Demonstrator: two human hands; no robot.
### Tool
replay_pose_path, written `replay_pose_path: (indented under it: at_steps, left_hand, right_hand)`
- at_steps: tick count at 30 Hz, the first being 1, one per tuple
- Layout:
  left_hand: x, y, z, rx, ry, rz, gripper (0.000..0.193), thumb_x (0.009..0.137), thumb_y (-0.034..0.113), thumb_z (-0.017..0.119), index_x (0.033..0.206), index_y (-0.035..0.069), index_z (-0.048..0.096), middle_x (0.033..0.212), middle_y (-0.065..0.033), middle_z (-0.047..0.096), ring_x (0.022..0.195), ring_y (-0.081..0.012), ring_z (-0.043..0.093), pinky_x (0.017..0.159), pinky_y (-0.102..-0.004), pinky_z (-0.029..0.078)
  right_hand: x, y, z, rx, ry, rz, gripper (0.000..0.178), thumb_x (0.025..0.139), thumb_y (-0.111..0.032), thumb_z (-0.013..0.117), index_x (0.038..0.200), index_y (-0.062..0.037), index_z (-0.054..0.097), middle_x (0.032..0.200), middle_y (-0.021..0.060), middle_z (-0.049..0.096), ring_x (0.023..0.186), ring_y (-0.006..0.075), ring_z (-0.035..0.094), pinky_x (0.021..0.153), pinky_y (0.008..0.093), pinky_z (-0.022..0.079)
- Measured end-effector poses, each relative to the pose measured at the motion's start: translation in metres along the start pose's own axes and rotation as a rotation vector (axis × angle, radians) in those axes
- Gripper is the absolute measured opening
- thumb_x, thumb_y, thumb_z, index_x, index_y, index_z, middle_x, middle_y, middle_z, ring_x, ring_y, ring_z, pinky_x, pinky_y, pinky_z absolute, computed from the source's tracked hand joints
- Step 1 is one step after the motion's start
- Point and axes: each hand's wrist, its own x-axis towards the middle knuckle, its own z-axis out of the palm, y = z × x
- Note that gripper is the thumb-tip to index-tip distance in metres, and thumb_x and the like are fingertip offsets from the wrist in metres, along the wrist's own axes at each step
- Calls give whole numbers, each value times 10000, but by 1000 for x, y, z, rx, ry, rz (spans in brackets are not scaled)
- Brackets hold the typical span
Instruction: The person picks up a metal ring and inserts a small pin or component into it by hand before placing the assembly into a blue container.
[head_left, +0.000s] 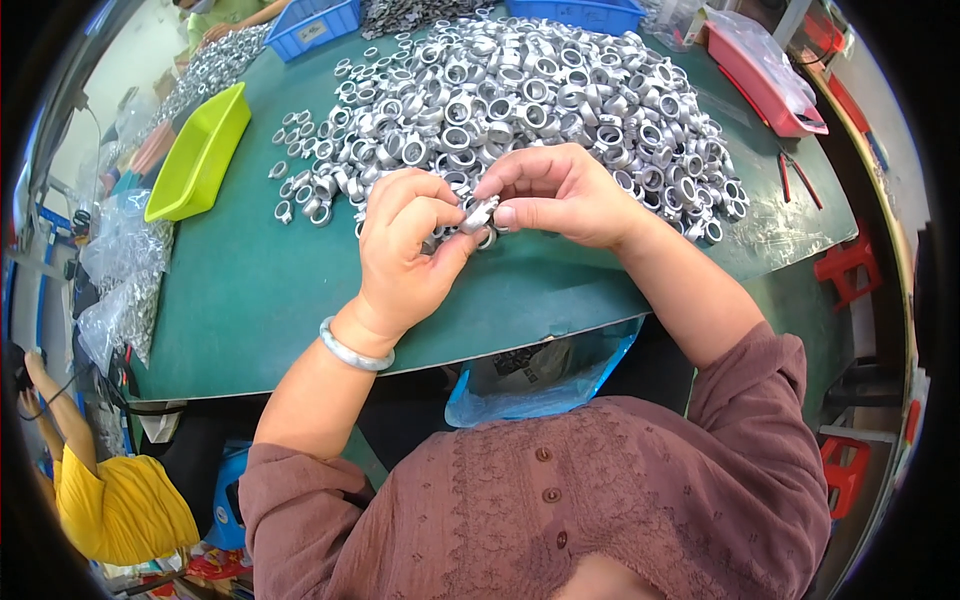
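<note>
Between my two hands is a small silver metal ring clamp [479, 215], held just in front of a big heap of similar ring clamps [520, 110]. My left hand [405, 240] pinches it from the left with thumb and fingers. From the right, my right hand [565, 195] has thumb and forefinger closed at the clamp's end. The fingertips hide part of the clamp, so its details are hard to make out. Both hands are over the green table [290, 320], near the heap's front edge.
A yellow-green tray [197, 155] and clear plastic bags [125, 260] are at the left. Blue bins [315, 28] stand at the back. On the right are a pink tray [765, 80] and red-handled pliers [800, 180]. An open blue bag [540, 380] hangs below the table edge. Co-workers sit nearby.
</note>
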Motion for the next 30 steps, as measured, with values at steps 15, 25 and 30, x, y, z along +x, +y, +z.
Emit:
replay_pose_path:
  at_steps: [15,25,30]
  left_hand:
    - [4,-2,-4,-171,-191,49,391,551,324,788,749,79,556,810,-61,546,776,-242,514,717,-334,382]
    - [-5,-13,-3,-296,1,-258,185,845,120,530,706,7,573,732,-81,584,707,-191,537,666,-285,412]
    - [-6,-13,-1,-279,10,-291,114,802,68,577,706,7,572,730,-78,590,684,-181,533,646,-276,412]
  right_hand:
    - [-11,-12,-7,-225,-152,-89,107,777,-54,628,867,-4,602,800,8,607,751,72,552,676,220,443]
    - [-62,-32,33,-907,-602,-234,132,703,-185,620,720,-67,563,721,92,485,758,289,499,643,383,420]
    - [-38,-23,8,-1176,-43,-238,144,730,-170,616,806,-56,573,783,104,562,754,300,561,654,392,461]
